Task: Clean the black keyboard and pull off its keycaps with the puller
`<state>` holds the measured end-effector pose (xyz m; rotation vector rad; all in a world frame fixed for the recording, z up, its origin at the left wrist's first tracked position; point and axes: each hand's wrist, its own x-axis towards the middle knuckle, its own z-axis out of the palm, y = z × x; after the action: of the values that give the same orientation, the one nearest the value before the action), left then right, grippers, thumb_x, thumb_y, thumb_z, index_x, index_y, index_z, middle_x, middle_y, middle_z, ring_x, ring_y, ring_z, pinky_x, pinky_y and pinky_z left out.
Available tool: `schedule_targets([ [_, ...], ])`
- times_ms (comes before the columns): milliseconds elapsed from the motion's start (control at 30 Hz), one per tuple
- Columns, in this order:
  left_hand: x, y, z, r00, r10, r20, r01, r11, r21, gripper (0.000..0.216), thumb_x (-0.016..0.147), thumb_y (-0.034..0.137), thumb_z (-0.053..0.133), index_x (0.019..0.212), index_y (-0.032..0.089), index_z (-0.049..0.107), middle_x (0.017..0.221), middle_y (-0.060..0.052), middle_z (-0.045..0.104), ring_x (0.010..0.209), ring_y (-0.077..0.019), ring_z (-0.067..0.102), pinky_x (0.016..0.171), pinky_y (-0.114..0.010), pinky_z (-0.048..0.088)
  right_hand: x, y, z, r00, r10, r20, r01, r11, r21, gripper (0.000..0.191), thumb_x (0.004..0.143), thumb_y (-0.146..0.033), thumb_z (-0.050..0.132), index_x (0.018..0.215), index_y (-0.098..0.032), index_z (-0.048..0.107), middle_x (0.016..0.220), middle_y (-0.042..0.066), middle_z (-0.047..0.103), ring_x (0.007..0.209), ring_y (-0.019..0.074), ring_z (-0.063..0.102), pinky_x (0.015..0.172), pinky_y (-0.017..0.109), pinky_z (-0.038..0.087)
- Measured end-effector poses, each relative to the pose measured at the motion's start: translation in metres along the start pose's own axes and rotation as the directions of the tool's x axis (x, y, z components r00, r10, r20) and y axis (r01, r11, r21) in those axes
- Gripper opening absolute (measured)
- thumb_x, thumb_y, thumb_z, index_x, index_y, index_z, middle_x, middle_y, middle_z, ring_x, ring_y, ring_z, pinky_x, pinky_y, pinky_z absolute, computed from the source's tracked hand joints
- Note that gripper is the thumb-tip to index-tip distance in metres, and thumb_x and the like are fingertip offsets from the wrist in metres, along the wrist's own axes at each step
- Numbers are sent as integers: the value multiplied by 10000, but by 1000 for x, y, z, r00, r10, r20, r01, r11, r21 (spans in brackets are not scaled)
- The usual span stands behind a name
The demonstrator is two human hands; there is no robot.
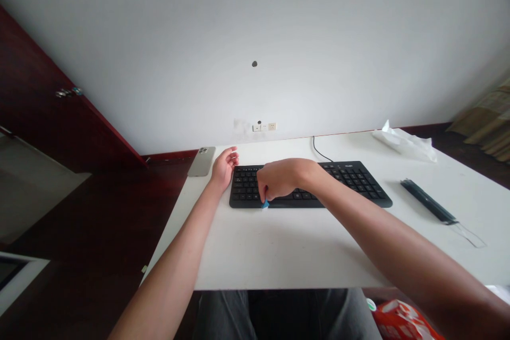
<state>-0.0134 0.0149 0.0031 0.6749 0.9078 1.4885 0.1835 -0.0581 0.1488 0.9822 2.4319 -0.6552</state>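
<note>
Keyboard: black
Right hand: pinching blue thing — at keyboard's near edge
Left hand: loosely open — near phone

Behind the desk rises a plain white wall, with a small socket panel just above the desk's far edge. Left of the desk stands a dark red door, dark wood floor runs below, and striped fabric hangs off to the right
</note>
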Motion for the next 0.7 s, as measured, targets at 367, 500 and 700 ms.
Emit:
schedule_targets([
  [367,0,0,0,1000,4,2,-4,1000,19,294,719,297,793,950,144,698,748,-15,611,616,-88,528,604,-226,417,-11,-3,-3,990,135,-30,-136,990,-24,315,763,-162,673,1033,-192,833,1043,133,769,866,293,705,663,352,503],
  [500,0,-1,-1,1000,14,10,-14,1000,19,293,716,297,791,949,141,703,753,-17,616,623,-88,531,610,-226,422,-11,-3,-3,997,77,-27,-77,997,10,326,757,-157,670,1035,-206,833,1011,111,777,850,269,700,688,344,508],
  [700,0,-1,0,1000,13,3,-13,1000,21,296,708,289,795,946,137,704,747,-15,617,618,-86,531,605,-221,418,-11,0,-3,984,167,-57,-170,985,-38,319,774,-177,674,1053,-183,828,1048,148,761,852,295,703,660,362,504],
])
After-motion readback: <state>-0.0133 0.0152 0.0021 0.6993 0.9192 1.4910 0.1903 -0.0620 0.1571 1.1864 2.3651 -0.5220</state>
